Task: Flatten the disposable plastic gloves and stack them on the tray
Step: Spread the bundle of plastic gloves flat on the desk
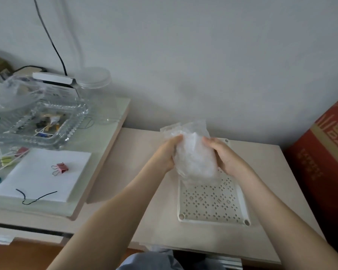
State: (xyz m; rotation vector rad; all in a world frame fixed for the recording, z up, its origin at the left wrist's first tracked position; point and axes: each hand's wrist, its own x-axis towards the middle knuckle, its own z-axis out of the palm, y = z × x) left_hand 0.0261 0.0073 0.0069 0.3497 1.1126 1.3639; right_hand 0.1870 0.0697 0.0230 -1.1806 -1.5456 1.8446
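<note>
Both the left hand (pixel 167 152) and the right hand (pixel 223 155) grip one crumpled wad of plastic gloves (pixel 193 154), fingers curled round its sides, so it sits between the palms. Beneath the hands lies the white perforated tray (pixel 211 203) on the desk (pixel 144 191); whether the wad's bottom touches it, I cannot tell. The film looks thin and clingy, so pulling one glove free could drag several out together or tear it. If either grip loosens, light pieces may slide off past the tray onto the desk beside the hands.
</note>
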